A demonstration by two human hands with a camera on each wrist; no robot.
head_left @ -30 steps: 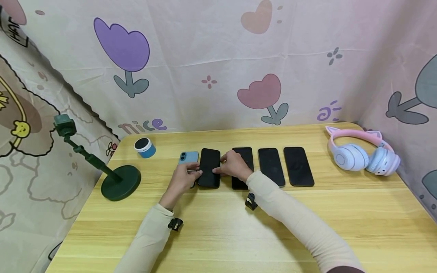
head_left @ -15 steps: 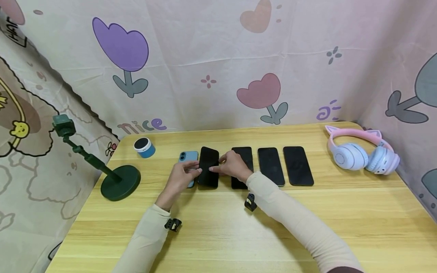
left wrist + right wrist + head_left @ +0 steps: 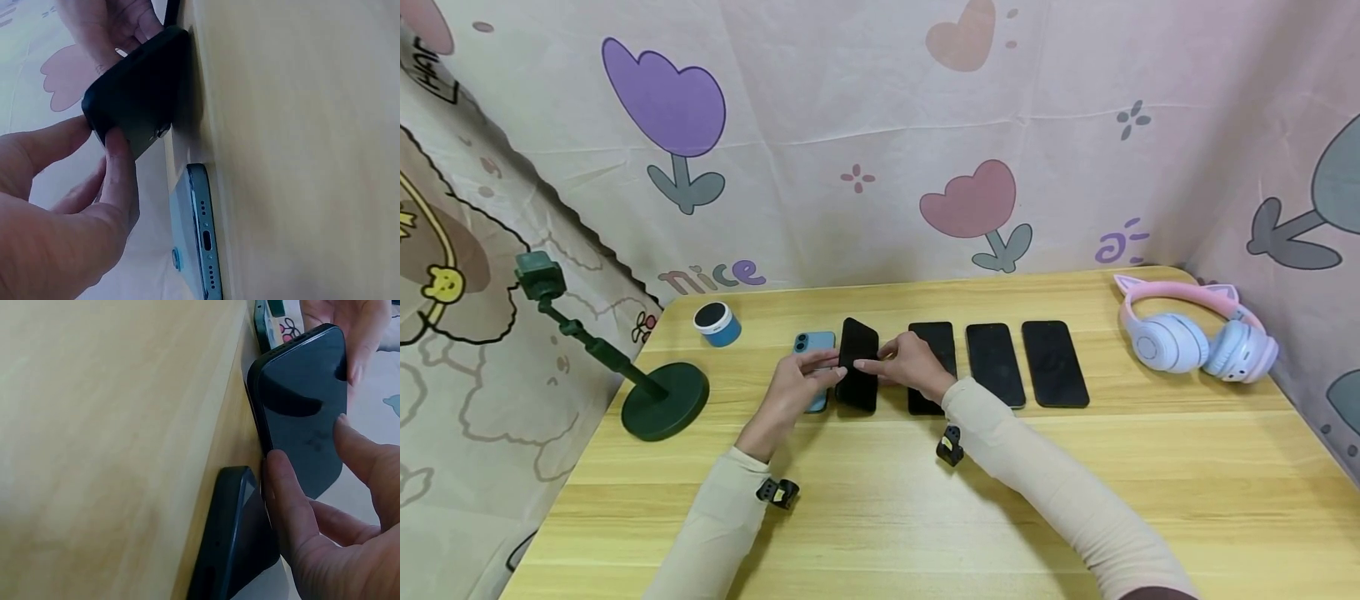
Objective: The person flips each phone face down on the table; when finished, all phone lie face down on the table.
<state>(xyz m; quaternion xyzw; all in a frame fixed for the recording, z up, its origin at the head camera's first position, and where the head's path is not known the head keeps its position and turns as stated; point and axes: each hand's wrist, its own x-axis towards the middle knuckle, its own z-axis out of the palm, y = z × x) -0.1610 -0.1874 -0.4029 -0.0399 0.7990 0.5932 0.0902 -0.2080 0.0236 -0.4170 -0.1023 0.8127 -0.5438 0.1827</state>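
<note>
Currently the left hand (image 3: 801, 385) and right hand (image 3: 910, 363) pinch opposite long edges of the black phone (image 3: 859, 365), tilted with one edge raised off the table (image 3: 880, 500), between the blue phone (image 3: 813, 345) and next phone (image 3: 934, 342); gaps are narrow.

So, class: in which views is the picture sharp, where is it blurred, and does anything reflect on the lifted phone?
Head view: evenly lit and sharp, edges bowed by a wide lens. Left wrist view: the left hand is soft and close. Right wrist view: the black phone mirrors a dark patch, and the table is blurred.
</note>
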